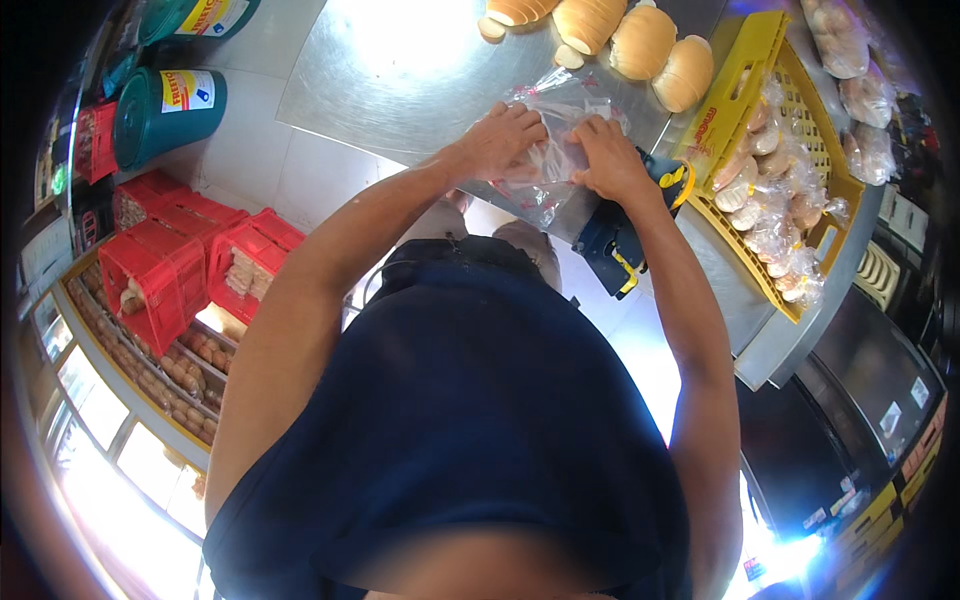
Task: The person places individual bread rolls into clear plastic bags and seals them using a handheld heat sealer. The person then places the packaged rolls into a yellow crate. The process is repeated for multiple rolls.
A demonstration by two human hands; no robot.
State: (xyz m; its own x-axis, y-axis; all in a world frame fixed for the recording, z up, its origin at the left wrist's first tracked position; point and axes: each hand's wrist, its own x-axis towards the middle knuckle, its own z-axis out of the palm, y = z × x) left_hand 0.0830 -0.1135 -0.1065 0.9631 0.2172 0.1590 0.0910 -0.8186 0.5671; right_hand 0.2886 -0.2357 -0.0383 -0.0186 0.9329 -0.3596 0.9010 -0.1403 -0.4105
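Both of my hands are on a clear plastic bag (pixel 553 161) with red print, over the near edge of the stainless steel table (pixel 352 90). My left hand (pixel 506 142) grips its left side with curled fingers. On the right side, my right hand (pixel 607 157) pinches the film between thumb and fingers. What the bag holds is hard to make out. Several bread rolls (pixel 643 43) lie beyond the bag at the table's far side, with small pale pieces of bread beside them. A dark blue device with yellow parts (pixel 619 240), perhaps a bag sealer, sits beside my right forearm.
A yellow plastic crate (pixel 817 124) holding bagged rolls (pixel 780 180) stands to the right, with more bagged bread (pixel 836 37) beyond it. Red crates (pixel 161 277) are stacked at left near bread-filled shelves (pixel 150 375). Green lidded bins (pixel 169 124) stand on the floor at upper left.
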